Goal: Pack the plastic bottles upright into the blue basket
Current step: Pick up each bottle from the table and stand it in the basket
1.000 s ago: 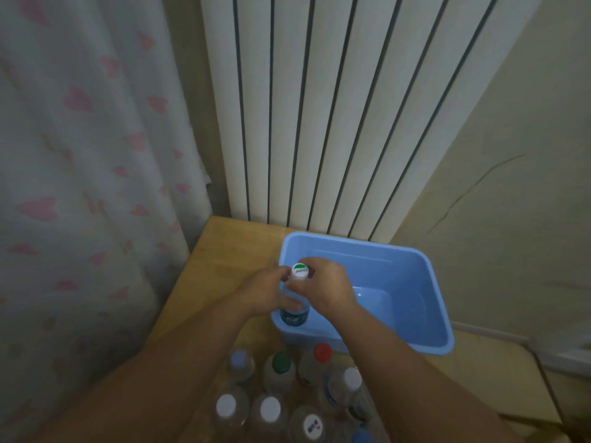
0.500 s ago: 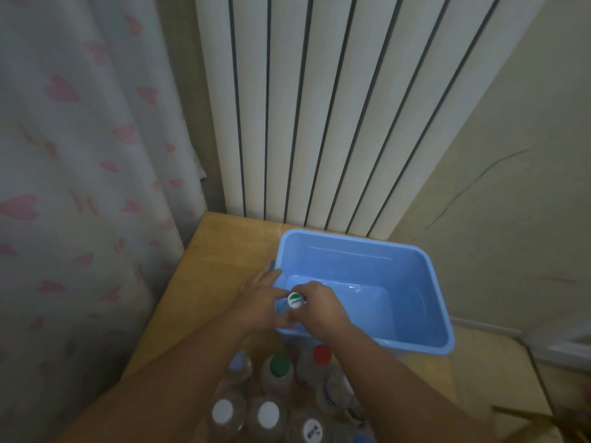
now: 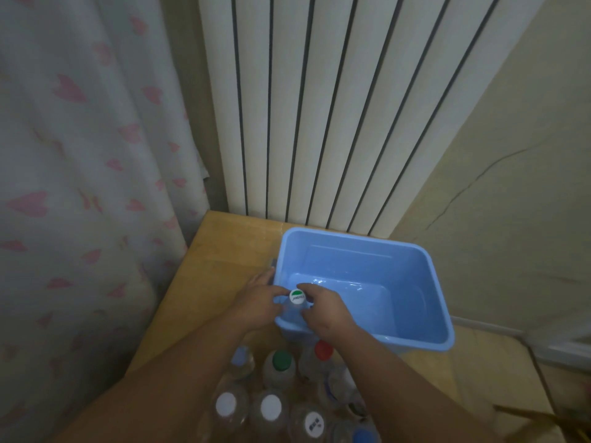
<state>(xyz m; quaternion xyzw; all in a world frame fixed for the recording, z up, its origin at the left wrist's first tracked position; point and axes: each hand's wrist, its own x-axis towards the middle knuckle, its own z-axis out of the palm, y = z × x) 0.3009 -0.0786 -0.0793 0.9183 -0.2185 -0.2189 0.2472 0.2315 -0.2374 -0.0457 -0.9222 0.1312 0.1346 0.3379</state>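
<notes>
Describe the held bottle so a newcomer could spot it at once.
Below the white radiator, a blue basket sits on the wooden table. In its near-left corner the right hand grips a clear bottle, the left hand alongside. Unlike the bottles outside, its white cap bears a green patch.

You're seeing a dim, yellowish picture: soft glare on the floor of the basket [image 3: 415, 282], bottles [image 3: 271, 410] near the bottom edge blurred, straight lines splaying outward.
</notes>
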